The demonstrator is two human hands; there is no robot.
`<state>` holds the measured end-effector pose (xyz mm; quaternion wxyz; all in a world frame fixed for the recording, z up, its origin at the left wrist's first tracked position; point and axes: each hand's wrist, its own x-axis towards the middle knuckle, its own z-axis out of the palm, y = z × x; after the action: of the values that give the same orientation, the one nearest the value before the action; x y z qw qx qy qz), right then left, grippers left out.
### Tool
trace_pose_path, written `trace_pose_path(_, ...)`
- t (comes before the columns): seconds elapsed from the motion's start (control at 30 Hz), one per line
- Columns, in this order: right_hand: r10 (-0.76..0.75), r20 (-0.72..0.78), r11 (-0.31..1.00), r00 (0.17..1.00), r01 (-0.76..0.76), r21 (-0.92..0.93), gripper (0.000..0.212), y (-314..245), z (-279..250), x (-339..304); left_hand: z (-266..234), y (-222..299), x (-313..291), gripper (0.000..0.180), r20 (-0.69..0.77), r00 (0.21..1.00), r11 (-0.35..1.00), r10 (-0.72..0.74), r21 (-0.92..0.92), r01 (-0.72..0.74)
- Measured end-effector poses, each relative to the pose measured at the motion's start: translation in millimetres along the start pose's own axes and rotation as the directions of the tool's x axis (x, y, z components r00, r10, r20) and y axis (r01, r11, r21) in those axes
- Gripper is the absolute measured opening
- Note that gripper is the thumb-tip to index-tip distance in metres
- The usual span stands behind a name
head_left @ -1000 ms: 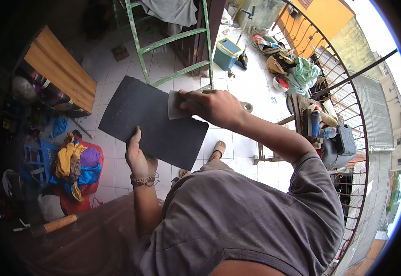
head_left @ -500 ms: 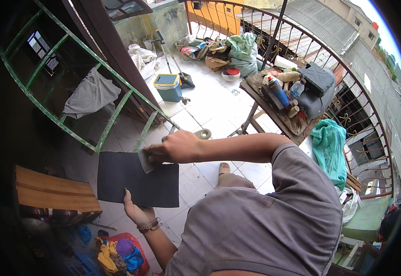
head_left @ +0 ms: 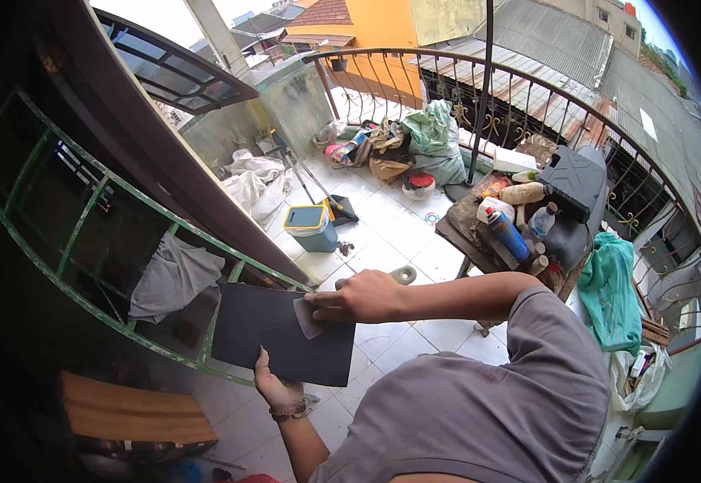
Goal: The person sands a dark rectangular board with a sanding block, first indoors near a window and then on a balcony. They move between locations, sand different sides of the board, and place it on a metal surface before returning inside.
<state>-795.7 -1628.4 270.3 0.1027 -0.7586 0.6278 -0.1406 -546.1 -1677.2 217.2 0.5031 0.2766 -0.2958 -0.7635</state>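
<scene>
A flat black rectangular panel (head_left: 270,326) is held up in front of me over a tiled balcony floor. My left hand (head_left: 274,386) grips its lower edge from underneath, thumb on the front face. My right hand (head_left: 362,296) reaches across from the right and presses a small grey piece, like a scrap of sandpaper (head_left: 306,315), against the panel's right part.
A green metal ladder frame (head_left: 85,233) with a grey cloth (head_left: 169,278) lies to the left. A wooden bench (head_left: 129,410) is at lower left. A cluttered small table (head_left: 503,233) with bottles stands right, a blue bucket (head_left: 312,228) ahead, railing (head_left: 487,88) behind.
My view has swung so the balcony railing and table sit farther ahead. The panel stays in my left hand and my right hand still presses the grey piece near its right edge.
</scene>
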Motion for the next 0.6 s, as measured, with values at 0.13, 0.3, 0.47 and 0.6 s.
trace_pose_path(0.13, 0.093, -0.126, 0.996, 0.988, -0.094, -0.001, 0.049, 73.0, 5.2, 16.0, 37.4, -31.8, 43.8, 0.041, 0.031, 0.999, 0.999, -0.041, 0.017, 0.040)
trace_pose_path(0.3, 0.077, -0.055, 0.997, 0.996, -0.078, -0.012, 0.047, 106.4, -7.0, 11.2, 64.3, -56.3, 100.1, 0.040, 0.084, 0.987, 0.990, -0.138, -0.003, 0.138)
trace_pose_path(0.47, 0.297, -0.077, 0.954, 0.952, -0.294, 0.052, 0.045, 156.1, -25.0, 41.7, 100.5, -67.7, 168.8, 0.038, 0.131, 0.968, 0.977, -0.215, 0.025, 0.214)
trace_pose_path(0.6, 0.324, -0.212, 0.946, 0.922, -0.312, 0.089, 0.047, 218.9, -30.2, 83.4, 116.7, -81.6, 236.4, 0.034, 0.179, 0.942, 0.959, -0.284, 0.054, 0.279)
